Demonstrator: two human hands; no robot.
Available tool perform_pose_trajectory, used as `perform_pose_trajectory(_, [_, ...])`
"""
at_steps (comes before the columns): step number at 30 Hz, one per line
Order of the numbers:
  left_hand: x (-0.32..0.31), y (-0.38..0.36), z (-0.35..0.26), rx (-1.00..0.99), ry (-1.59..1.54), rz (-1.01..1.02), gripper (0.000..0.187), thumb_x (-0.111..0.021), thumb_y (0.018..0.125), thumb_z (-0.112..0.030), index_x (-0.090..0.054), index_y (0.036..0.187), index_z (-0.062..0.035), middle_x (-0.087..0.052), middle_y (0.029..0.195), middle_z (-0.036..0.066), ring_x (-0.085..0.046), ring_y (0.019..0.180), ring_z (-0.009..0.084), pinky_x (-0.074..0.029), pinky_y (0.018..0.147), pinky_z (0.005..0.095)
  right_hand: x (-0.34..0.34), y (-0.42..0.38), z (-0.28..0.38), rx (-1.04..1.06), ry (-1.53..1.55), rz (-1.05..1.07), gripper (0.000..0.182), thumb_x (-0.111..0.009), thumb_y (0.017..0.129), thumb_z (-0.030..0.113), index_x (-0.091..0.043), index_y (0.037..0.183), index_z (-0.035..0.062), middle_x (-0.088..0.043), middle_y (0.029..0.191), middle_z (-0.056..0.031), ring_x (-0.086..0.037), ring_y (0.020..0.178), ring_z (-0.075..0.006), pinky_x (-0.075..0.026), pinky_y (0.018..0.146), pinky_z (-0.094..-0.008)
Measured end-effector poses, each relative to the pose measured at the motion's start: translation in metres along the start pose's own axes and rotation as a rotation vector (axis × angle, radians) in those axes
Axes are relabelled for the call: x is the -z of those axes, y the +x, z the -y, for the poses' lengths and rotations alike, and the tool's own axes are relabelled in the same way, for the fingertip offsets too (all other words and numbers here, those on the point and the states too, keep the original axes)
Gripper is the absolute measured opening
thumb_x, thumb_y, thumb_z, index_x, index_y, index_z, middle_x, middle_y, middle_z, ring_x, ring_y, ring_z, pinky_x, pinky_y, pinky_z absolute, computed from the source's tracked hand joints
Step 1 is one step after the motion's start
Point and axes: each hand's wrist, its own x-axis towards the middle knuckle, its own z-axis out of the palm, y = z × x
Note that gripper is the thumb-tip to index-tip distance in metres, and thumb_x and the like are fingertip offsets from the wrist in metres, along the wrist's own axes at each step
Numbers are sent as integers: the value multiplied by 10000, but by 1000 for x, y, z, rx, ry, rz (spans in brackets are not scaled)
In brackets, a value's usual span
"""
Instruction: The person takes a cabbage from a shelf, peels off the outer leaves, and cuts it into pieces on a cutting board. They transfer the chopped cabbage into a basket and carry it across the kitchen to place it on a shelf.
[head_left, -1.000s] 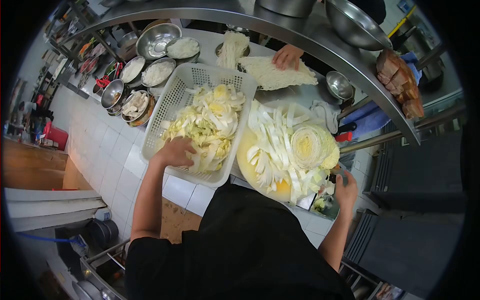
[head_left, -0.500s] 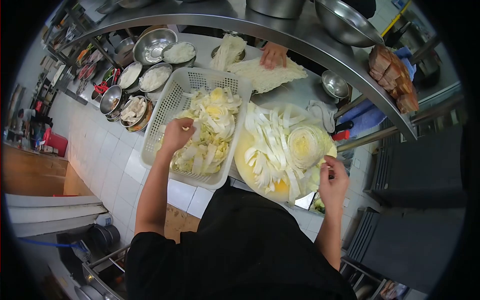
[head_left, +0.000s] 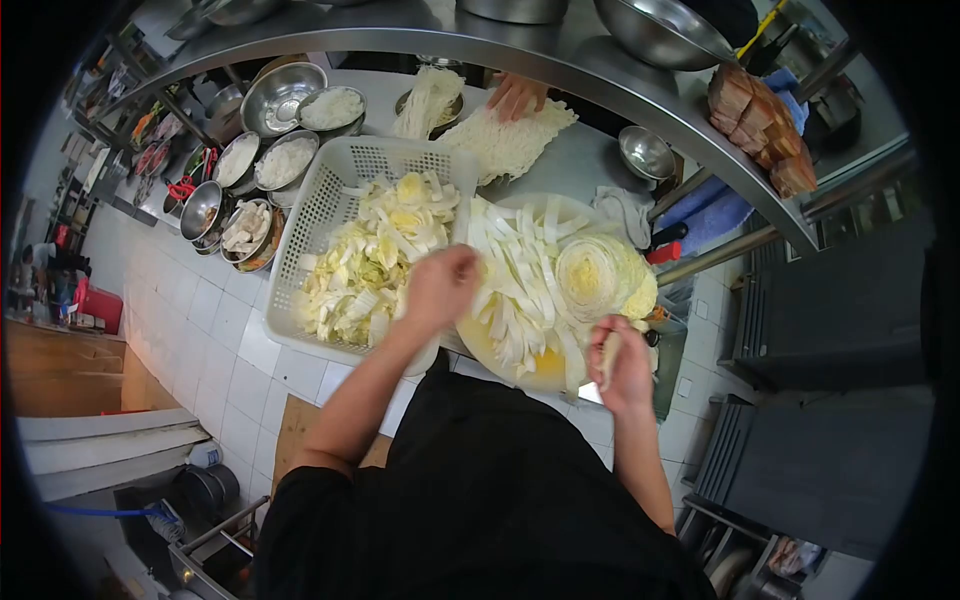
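Left hand (head_left: 440, 292) is now nearer the cabbage strips (head_left: 519, 262), curled, contents unclear. Right hand (head_left: 626, 372) curls round a pale piece (head_left: 609, 356).

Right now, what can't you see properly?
All in the head view:
Left hand: blurred; can't tell if it holds anything.
Co-worker's hand: the steel shelf hides most of its arm.
Steel pot: top cut off by the picture's upper edge.
Cutting board: middle covered by cut cabbage.

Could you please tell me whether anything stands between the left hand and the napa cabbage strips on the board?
Nothing visible does: the left hand appears beside the napa cabbage strips, with no object showing between them.
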Motion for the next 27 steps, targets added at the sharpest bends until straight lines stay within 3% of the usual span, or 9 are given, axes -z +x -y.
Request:
perform_pose_trajectory(2, [28,19,67,162,701,108,110,-624,842,-121,-708,842,-50,-738,864,199,-728,811,381,-570,756,481,35,-13,21,135,-85,-127,283,-581,1010,347,-637,1086,80,-680,919,-47,-596,607,-133,-415,415,-269])
perform_pose_trajectory(6, [58,12,143,115,995,248,145,-606,844,-122,-743,858,-77,-746,858,180,-730,874,344,-550,823,476,89,-13,37,303,-322,-370,338,-644,980,334,-636,1128,31,-696,955,-99,-656,738,-195,-528,562,-339])
perform_pose_trajectory(8, [61,15,148,57,1019,272,151,-607,844,-125,-754,858,-95,-750,848,160,-729,892,333,-543,845,474,99,-12,34,861,-1738,-859,408,-716,936,302,-634,1182,-13,-699,986,-166,-681,926,-275,-560,799,-419])
perform_pose_trajectory(11, [70,18,110,144,997,202,135,-659,847,-153,-778,882,-99,-761,861,149,-737,857,328,-556,812,456,87,-22,38,745,-1503,-715,467,-763,898,288,-634,1231,-13,-699,1039,-207,-663,1060,-335,-515,941,-450])
perform_pose_trajectory(13, [78,17,70,162,568,43,169,-726,847,-213,-796,936,-88,-770,903,155,-745,835,331,-569,773,436,91,-13,21,549,-1067,-529,328,-696,949,190,-649,1238,43,-712,1086,-142,-691,946,-245,-549,834,-361])
perform_pose_trajectory(18, [5,-16,-61,52,-186,361,203,-785,880,-154,-775,1037,-25,-775,937,132,-729,832,190,-564,779,334,-23,-31,13,192,-407,80,431,-607,1034,181,-507,1444,91,-675,1196,-98,-691,874,-152,-579,643,-302])
perform_pose_trajectory(22, [-45,-50,-120,-285,-236,418,332,-834,802,-157,-737,1089,-21,-740,1001,135,-680,956,316,-541,887,414,-11,-25,8,111,-92,33,403,-645,1028,254,-563,1380,76,-699,1084,-88,-703,897,-157,-569,544,-281])
perform_pose_trajectory(24, [-44,-46,-129,-617,-169,183,521,-860,755,-174,-665,1216,-30,-689,1119,160,-640,1001,381,-530,898,450,23,-28,29,157,-155,-56,361,-641,1030,246,-592,1344,76,-707,1045,-81,-707,868,-154,-560,531,-278])
perform_pose_trajectory(27, [-42,-38,-89,-425,-74,187,634,-867,759,-213,-594,1301,-28,-628,1233,181,-635,1030,367,-532,901,444,67,-31,73,138,-708,-392,347,-691,987,261,-653,1259,50,-736,1001,-94,-722,767,-175,-545,505,-285])
